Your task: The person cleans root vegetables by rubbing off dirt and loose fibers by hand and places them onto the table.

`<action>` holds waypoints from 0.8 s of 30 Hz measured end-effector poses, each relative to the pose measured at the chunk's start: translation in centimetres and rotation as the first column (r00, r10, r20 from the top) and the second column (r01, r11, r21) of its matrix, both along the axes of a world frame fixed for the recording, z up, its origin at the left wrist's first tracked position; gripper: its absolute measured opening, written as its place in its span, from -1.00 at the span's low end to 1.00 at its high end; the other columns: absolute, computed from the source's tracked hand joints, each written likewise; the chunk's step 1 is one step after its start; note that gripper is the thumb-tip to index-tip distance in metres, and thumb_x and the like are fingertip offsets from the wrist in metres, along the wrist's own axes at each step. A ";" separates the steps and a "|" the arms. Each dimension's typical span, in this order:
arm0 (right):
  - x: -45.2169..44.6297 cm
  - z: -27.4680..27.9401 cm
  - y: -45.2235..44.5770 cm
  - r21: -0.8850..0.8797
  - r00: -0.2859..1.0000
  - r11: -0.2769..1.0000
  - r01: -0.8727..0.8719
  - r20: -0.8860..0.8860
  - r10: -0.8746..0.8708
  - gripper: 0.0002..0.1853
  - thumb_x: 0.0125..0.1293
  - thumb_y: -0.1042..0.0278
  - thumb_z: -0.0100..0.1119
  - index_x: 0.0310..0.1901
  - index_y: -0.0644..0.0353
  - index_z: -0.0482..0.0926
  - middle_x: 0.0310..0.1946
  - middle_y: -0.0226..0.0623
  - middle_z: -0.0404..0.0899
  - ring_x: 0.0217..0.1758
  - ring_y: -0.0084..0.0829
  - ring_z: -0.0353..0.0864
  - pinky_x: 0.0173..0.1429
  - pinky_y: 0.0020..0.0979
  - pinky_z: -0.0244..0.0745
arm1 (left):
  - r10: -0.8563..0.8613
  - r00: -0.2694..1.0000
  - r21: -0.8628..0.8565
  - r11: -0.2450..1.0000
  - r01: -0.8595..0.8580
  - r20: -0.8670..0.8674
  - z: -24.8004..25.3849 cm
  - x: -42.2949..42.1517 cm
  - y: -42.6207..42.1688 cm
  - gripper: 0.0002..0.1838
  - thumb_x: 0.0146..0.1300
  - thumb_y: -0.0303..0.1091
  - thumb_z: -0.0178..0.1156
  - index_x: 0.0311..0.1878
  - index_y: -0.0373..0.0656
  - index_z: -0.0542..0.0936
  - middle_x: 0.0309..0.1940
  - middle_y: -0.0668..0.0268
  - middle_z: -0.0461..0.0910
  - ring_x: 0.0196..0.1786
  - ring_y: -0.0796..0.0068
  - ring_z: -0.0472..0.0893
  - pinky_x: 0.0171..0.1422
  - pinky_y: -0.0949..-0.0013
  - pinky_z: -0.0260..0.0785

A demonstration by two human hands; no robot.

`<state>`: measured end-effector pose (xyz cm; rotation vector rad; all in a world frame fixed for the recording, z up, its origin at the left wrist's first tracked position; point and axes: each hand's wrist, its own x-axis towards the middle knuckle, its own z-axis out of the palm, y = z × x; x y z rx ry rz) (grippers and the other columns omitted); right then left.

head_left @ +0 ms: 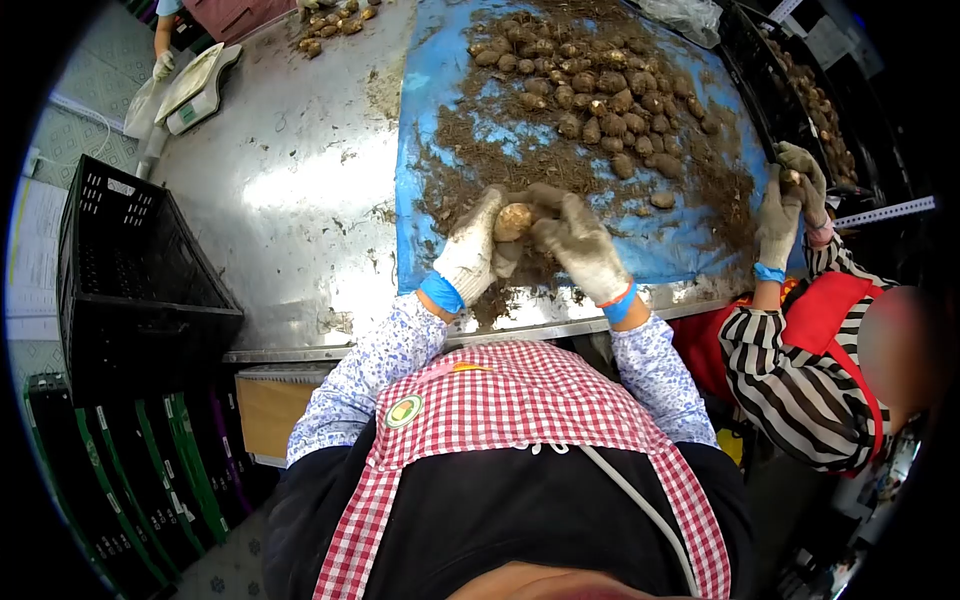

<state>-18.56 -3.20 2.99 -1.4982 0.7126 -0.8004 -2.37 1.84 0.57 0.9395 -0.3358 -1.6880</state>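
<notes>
My left hand (474,243), in a soiled white knit glove, is closed around a small brown taro (513,222) with a pale patch. From the other side, the curled fingers of my right hand (577,242), in a dirtier glove, press against the same taro. Both hands are just above the near edge of a blue sheet (415,165) strewn with dirt and root fibres. Beyond them lies a heap of taros (620,105) on that sheet. A single taro (662,200) rests apart from the heap, to the right of my hands.
A metal table (290,210) carries the sheet. A black crate (150,290) stands at its left, with a scale (195,90) farther back. At right, a co-worker's gloved hands (785,205) hold a small item near a crate of taros (815,110). More taros (335,28) lie far left.
</notes>
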 end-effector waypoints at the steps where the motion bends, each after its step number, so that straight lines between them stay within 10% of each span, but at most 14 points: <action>1: 0.4 0.9 0.5 0.048 0.997 0.998 -0.040 -0.069 0.043 -0.67 0.35 0.41 0.11 0.11 0.29 0.48 -0.11 -0.21 0.60 -0.08 -0.45 0.59 0.01 -0.44 0.54 | -0.059 0.996 0.067 0.996 0.055 0.073 0.6 0.0 0.1 -0.52 0.44 0.15 -0.14 -0.09 -0.07 0.54 -0.65 0.48 0.37 -0.72 0.69 0.25 -0.68 0.53 0.00; 4: 0.8 0.9 1.5 -0.465 0.979 0.870 0.165 -0.029 -0.202 -0.82 0.32 0.46 0.12 -0.10 0.34 0.57 -0.31 -0.23 0.60 -0.25 -0.37 0.61 -0.16 -0.42 0.54 | -0.015 0.979 0.011 1.000 0.013 0.205 2.8 -0.6 0.4 -0.47 0.43 0.16 -0.14 -0.01 -0.12 0.55 -0.63 0.47 0.40 -0.72 0.70 0.25 -0.68 0.54 0.00; 7: -0.4 -1.5 0.4 -0.778 0.942 0.621 -0.096 -0.272 -0.195 -0.87 0.29 0.48 0.11 -0.18 0.30 0.57 -0.42 -0.25 0.55 -0.35 -0.27 0.57 -0.30 -0.34 0.52 | 0.000 0.920 0.009 1.000 -0.004 0.393 2.7 -0.2 0.9 -0.42 0.43 0.16 -0.13 0.12 -0.16 0.52 -0.64 0.50 0.38 -0.72 0.73 0.23 -0.68 0.56 -0.01; 11: -1.7 -3.7 0.7 -0.725 0.756 0.413 -0.551 -0.643 -0.121 -0.83 0.27 0.46 0.07 -0.15 0.28 0.57 -0.33 -0.21 0.56 -0.33 -0.25 0.59 -0.31 -0.30 0.53 | 0.100 0.974 -0.106 0.991 -0.079 0.204 0.9 0.8 1.2 -0.42 0.43 0.15 -0.13 0.16 -0.17 0.49 -0.59 0.48 0.41 -0.65 0.75 0.28 -0.65 0.61 0.05; 15: -0.9 -3.1 0.9 -0.371 0.953 0.927 -0.061 -0.297 -0.056 -0.62 0.29 0.36 0.12 0.11 0.33 0.45 -0.12 -0.07 0.59 -0.18 -0.18 0.61 -0.08 -0.26 0.54 | 0.128 0.914 -0.165 0.984 -0.069 0.385 0.0 1.1 2.0 -0.46 0.45 0.09 -0.14 0.20 -0.17 0.45 -0.29 0.33 0.55 -0.45 0.63 0.53 -0.48 0.54 0.42; 19: 0.1 0.4 0.9 -0.240 0.863 0.949 -0.202 -0.502 0.057 -0.72 0.26 0.28 0.22 -0.11 0.32 0.55 -0.37 -0.16 0.50 -0.34 -0.21 0.53 -0.23 -0.19 0.48 | 0.227 0.647 -0.353 0.933 0.070 0.728 -1.7 0.5 1.8 -0.41 0.43 0.14 -0.13 0.23 -0.17 0.42 -0.02 0.21 0.56 -0.25 0.57 0.63 -0.39 0.58 0.52; 22: -0.7 -2.7 0.5 -0.799 0.921 0.513 -0.314 -0.387 -0.038 -0.86 0.27 0.36 0.21 -0.29 0.28 0.57 -0.47 -0.25 0.42 -0.41 -0.30 0.47 -0.34 -0.24 0.44 | -0.069 0.935 -0.132 0.984 0.122 0.347 -1.1 0.5 2.3 -0.38 0.43 0.17 -0.16 0.21 -0.21 0.43 -0.11 0.26 0.55 -0.30 0.64 0.59 -0.43 0.65 0.47; 23: -0.4 -0.2 1.5 -0.301 0.823 0.904 -0.302 -0.560 0.089 -0.94 0.27 0.47 0.16 -0.36 0.21 0.59 -0.49 -0.34 0.41 -0.45 -0.35 0.47 -0.40 -0.30 0.45 | -0.211 0.971 -0.185 0.955 0.230 0.116 -1.3 2.1 2.0 -0.37 0.43 0.18 -0.17 0.21 -0.21 0.43 -0.14 0.28 0.54 -0.32 0.65 0.57 -0.43 0.65 0.47; 24: -0.4 -1.1 1.3 -0.385 0.755 0.837 -0.390 -0.654 0.051 -0.93 0.28 0.47 0.14 -0.35 0.21 0.59 -0.46 -0.33 0.44 -0.45 -0.36 0.48 -0.38 -0.32 0.48 | -0.210 0.973 -0.205 0.953 0.225 0.094 -1.5 2.3 2.1 -0.36 0.42 0.19 -0.16 0.23 -0.20 0.42 -0.16 0.30 0.53 -0.34 0.66 0.55 -0.44 0.64 0.46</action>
